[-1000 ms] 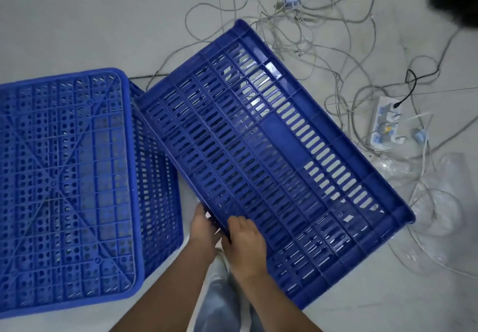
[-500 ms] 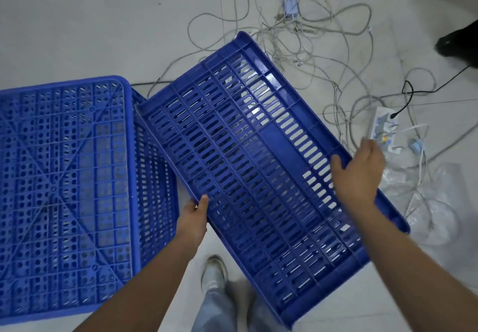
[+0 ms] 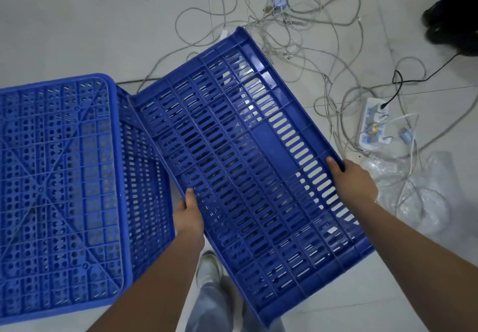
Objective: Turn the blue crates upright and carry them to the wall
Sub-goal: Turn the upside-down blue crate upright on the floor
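Leftmost, overturned crate (image 3: 59,192) flat on tiled floor (image 3: 77,21), ribbed base facing up. Just beside it, left hand (image 3: 188,215) clamped on near edge of tilted crate (image 3: 245,166), slotted side wall toward camera, lifted clear of floor. Further right, right hand (image 3: 353,180) gripping its far rim. Beyond, tangled cables (image 3: 297,34), power strip (image 3: 372,124), crumpled plastic bag (image 3: 424,197) on floor

Pale tiled floor (image 3: 90,21); overturned crate (image 3: 59,192), tangled cables (image 3: 297,34), power strip (image 3: 372,124), plastic wrap (image 3: 419,197).
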The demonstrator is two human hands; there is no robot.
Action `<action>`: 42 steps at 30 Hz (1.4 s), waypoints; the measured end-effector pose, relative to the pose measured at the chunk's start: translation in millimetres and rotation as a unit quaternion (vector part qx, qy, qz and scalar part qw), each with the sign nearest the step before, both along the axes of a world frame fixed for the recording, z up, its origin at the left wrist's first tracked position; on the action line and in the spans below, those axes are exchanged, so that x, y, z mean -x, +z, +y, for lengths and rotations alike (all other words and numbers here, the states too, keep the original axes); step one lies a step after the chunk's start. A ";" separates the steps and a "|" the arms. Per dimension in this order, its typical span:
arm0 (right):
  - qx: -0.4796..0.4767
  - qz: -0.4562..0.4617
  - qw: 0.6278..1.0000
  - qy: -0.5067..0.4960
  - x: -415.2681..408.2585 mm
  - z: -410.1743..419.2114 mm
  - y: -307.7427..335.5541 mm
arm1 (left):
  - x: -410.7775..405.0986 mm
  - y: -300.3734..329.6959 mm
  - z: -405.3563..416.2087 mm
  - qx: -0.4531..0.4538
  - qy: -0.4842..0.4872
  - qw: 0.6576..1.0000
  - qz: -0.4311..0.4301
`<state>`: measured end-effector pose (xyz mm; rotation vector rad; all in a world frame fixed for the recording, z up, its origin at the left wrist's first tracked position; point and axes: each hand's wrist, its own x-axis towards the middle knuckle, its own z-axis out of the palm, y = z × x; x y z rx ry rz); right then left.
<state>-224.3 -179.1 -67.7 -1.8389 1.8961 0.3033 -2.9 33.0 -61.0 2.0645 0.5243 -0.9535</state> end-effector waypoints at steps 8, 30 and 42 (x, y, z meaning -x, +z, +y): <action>0.045 0.023 0.999 -0.019 13.8 18.4 -9.1 | 2.6 -7.6 -1.1 -0.053 -0.014 0.997 -0.055; 0.049 0.016 0.998 -0.026 12.4 18.2 -11.1 | -46.9 30.9 -8.2 -0.319 -0.448 0.822 -0.150; -0.012 -0.063 0.997 -0.043 14.3 13.3 -0.6 | -38.6 24.5 -19.6 -0.259 -0.291 0.920 -0.041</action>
